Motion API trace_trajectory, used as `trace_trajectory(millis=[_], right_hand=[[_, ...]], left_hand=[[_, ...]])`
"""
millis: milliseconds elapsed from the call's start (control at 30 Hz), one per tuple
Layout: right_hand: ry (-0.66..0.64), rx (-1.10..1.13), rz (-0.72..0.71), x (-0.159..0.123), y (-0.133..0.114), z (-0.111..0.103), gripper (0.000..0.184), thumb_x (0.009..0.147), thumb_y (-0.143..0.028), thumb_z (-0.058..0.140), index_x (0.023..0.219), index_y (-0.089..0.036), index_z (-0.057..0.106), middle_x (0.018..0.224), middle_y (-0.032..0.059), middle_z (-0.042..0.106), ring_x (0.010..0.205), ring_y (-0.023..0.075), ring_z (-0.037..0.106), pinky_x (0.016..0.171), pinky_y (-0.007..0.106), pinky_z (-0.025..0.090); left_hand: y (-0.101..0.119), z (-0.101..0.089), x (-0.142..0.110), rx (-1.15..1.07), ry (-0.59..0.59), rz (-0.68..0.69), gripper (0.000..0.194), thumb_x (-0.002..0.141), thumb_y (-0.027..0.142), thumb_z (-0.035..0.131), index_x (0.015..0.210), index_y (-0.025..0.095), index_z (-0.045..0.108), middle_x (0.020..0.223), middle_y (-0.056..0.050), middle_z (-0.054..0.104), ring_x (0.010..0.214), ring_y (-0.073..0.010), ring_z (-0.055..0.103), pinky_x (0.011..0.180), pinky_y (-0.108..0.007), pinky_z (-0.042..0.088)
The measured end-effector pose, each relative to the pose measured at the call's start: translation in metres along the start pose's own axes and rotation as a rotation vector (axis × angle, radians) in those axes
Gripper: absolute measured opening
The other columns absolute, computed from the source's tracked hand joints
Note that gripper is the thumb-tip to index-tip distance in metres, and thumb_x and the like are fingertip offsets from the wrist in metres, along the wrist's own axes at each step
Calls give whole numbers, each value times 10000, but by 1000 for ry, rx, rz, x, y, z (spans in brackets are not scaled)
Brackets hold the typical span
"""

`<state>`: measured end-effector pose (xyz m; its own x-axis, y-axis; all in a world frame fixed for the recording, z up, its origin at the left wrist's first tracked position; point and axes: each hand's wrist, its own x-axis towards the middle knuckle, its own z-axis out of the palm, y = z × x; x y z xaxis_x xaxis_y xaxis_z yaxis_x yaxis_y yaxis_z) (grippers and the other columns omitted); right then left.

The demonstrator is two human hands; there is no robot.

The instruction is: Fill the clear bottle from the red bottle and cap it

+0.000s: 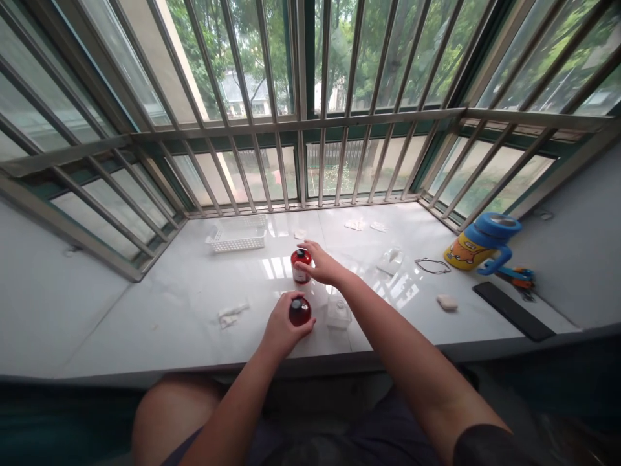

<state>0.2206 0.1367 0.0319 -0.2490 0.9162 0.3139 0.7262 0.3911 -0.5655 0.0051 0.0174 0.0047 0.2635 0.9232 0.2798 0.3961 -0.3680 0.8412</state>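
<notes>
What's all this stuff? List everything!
Far red black-capped bottle: 1, red, centre
Near red black-capped bottle: 1, red, front centre
Perforated plastic basket: 1, white, back left
Square plastic box: 1, clear, beside near bottle
Crumpled scraps: several, white, scattered
Unclear item: 1, whitish, right of centre
Thin loop: 1, dark, right
Handled jug: 1, blue and yellow, right
Jumbled item: 1, orange-blue, beside jug
Small block: 1, beige, front right
Flat slab: 1, black, front right
Glossy counter: 1, white, below
Metal window bars: many, grey, behind
Trees: several, green, outside
Left hand: 1, around near bottle
Right hand: 1, touching far bottle
Thigh: 1, lower left
</notes>
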Motion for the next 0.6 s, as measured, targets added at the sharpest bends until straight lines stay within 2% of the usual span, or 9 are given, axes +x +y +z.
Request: trace_trajectory(millis=[67,167,267,367,433,467,533,600], right_hand=[[27,-28,-16,-5,0,-9,570,1081,-561,644,1570,-282,557,1646,118,524,1506,255,534,1229,435,480],[125,-132,75,-14,21,-37,540,1094,-553,594,1523,-226,595,1615,158,539,1542,319,457,1294,528,385],[255,-285,297,-26,58,-74,506,1087,-473,562,1495,-177,596,1593,208,515,1560,383,372,1332,595,251],[328,-419,588,-42,95,-104,582,1044,-455,602,1527,-137,544,1602,283,443,1544,495,327,1270,720,228],[316,-469,741,-54,113,-113,641,1020,-476,632,1533,-107,527,1569,325,439,1498,559,366,1208,769,274],[289,-476,793,-61,121,-114,648,1014,-485,642,1522,-98,533,1526,332,468,1448,565,432,1169,755,339],[218,-467,848,-73,131,-113,627,1009,-496,654,1494,-110,557,1433,304,530,1315,524,582,1079,667,472],[173,-459,860,-81,136,-107,593,1023,-497,638,1484,-131,562,1405,269,541,1221,471,662,1024,585,529]], left_hand=[[0,0,0,0,-3,4,536,785,251,874,1277,273,662,1279,-59,714,1198,-288,700,1106,-480,558],[0,0,-1,-6,-2,8,536,787,264,878,1278,277,662,1297,-62,713,1240,-298,691,1133,-485,545],[-1,1,-1,-18,3,8,543,793,261,876,1287,276,652,1307,-67,705,1254,-300,685,1145,-485,537],[-1,2,-2,-31,7,9,539,798,250,873,1287,277,648,1304,-65,699,1244,-297,686,1145,-480,537],[-1,2,-2,-39,8,12,539,799,246,872,1287,281,648,1305,-62,697,1241,-293,688,1140,-472,541],[-1,2,-2,-42,8,13,541,799,244,872,1289,282,647,1307,-61,695,1241,-292,688,1138,-469,543],[-1,1,-2,-44,9,15,541,799,241,870,1290,281,646,1309,-62,693,1243,-291,687,1135,-469,543],[0,1,-2,-43,10,15,541,797,239,870,1288,280,646,1309,-62,693,1245,-292,685,1135,-472,543]])
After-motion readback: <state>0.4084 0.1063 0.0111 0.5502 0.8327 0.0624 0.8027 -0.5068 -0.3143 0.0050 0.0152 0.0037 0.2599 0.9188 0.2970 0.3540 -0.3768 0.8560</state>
